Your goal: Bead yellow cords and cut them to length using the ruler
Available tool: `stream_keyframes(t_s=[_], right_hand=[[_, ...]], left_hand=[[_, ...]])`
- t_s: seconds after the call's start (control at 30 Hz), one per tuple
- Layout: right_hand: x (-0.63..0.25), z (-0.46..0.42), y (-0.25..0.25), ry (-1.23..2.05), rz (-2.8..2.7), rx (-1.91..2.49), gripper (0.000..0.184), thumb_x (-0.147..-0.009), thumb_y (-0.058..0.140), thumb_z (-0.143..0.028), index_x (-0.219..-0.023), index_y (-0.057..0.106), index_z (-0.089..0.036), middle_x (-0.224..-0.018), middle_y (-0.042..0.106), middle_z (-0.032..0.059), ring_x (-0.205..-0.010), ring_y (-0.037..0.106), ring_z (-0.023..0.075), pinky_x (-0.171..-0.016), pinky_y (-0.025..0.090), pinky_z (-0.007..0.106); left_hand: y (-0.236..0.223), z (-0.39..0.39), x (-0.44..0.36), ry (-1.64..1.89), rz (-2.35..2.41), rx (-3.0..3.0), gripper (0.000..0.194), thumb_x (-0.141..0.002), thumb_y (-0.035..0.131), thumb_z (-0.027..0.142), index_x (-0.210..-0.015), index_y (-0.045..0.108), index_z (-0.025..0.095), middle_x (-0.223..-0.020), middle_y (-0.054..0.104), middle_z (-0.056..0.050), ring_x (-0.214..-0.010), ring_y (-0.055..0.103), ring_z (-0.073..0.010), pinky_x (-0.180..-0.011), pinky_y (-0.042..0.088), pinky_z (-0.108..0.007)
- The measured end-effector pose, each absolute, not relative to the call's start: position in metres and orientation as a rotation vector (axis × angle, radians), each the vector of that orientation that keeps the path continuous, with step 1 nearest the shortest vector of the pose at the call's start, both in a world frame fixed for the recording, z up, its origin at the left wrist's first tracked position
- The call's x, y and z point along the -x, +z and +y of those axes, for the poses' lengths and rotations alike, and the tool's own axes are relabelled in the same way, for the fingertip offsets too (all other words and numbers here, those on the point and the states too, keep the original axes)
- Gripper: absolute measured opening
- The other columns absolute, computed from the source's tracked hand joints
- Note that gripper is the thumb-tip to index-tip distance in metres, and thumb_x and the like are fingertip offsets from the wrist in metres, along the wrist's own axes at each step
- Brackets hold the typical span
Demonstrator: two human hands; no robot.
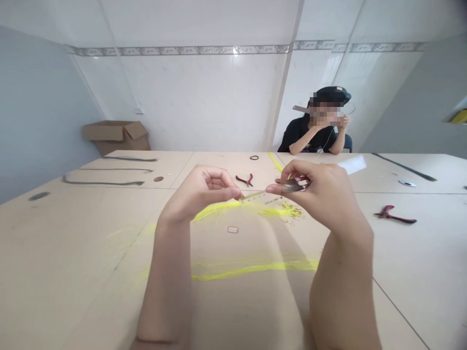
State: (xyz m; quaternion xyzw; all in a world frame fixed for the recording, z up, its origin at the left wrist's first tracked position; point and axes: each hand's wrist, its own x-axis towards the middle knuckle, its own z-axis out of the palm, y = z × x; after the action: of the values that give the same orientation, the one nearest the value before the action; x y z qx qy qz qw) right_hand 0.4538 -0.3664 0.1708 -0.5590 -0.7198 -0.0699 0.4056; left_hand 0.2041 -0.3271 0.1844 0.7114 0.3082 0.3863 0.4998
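My left hand [204, 189] is raised over the table and pinches the end of a thin yellow wire [253, 196] between thumb and forefinger. My right hand [321, 192] grips a small metal plier-like tool [292, 185] whose jaws meet the other end of that wire. Below the hands lies a bundle of yellow wires [226, 209] with a frayed heap at its right end [290, 211]. A second yellow bundle [255, 269] stretches across the table nearer me.
Red-handled pliers [245, 180] lie behind my hands, another pair [394, 215] at the right. A small white tag [232, 229], a black ring [254, 157], dark strips [105, 183] and a cardboard box [116, 136] are around. A person in black [314, 136] sits across the table.
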Motion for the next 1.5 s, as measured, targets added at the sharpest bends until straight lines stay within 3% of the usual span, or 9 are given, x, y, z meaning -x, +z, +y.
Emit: stream_keyframes(t_s=[0.67,1.0,1.27,1.37,1.5], right_hand=[[-0.456,-0.366,0.170,-0.164,-1.828,1.384,0.049,-0.078,0.072,-0.070,-0.075,0.064,-0.022,-0.064,0.066,0.0009,-0.059,0.051,0.0164,-0.061,0.035,0.031],[-0.458,-0.369,0.172,-0.106,-1.836,1.365,0.045,-0.079,0.075,-0.067,-0.075,0.064,-0.023,-0.068,0.067,0.0014,-0.060,0.051,0.0168,-0.062,0.035,0.033],[-0.463,-0.367,0.172,-0.103,-1.702,1.447,0.046,-0.082,0.073,-0.065,-0.070,0.060,-0.022,-0.061,0.054,0.0006,-0.061,0.044,0.0166,-0.059,0.029,0.032],[-0.465,-0.368,0.172,0.122,-1.694,1.281,0.048,-0.092,0.057,-0.067,-0.078,0.061,-0.021,-0.068,0.050,0.0004,-0.063,0.040,0.0146,-0.060,0.029,0.032],[-0.455,-0.366,0.169,0.664,-1.767,0.931,0.051,-0.083,0.068,-0.070,-0.107,0.064,-0.025,-0.075,0.045,-0.0018,-0.064,0.037,0.0133,-0.058,0.030,0.029]], left_hand=[[0.189,-0.331,-0.205,0.888,0.813,-1.797,0.015,-0.080,0.081,0.028,-0.073,0.076,0.017,-0.076,0.076,-0.002,-0.073,0.069,-0.0103,-0.067,0.052,-0.017],[0.192,-0.332,-0.201,0.849,0.737,-1.809,0.009,-0.081,0.080,0.022,-0.073,0.077,0.018,-0.075,0.076,-0.001,-0.069,0.068,-0.0085,-0.062,0.051,-0.015],[0.189,-0.330,-0.198,0.884,0.723,-1.794,0.009,-0.081,0.079,0.021,-0.072,0.076,0.019,-0.075,0.075,0.000,-0.075,0.069,-0.0103,-0.069,0.054,-0.018],[0.188,-0.329,-0.199,0.898,0.751,-1.795,0.011,-0.082,0.079,0.024,-0.072,0.075,0.019,-0.076,0.075,-0.001,-0.076,0.069,-0.0110,-0.072,0.054,-0.019],[0.186,-0.326,-0.203,0.902,0.760,-1.807,0.016,-0.083,0.078,0.032,-0.075,0.074,0.018,-0.078,0.075,-0.002,-0.079,0.068,-0.0129,-0.078,0.054,-0.022]])
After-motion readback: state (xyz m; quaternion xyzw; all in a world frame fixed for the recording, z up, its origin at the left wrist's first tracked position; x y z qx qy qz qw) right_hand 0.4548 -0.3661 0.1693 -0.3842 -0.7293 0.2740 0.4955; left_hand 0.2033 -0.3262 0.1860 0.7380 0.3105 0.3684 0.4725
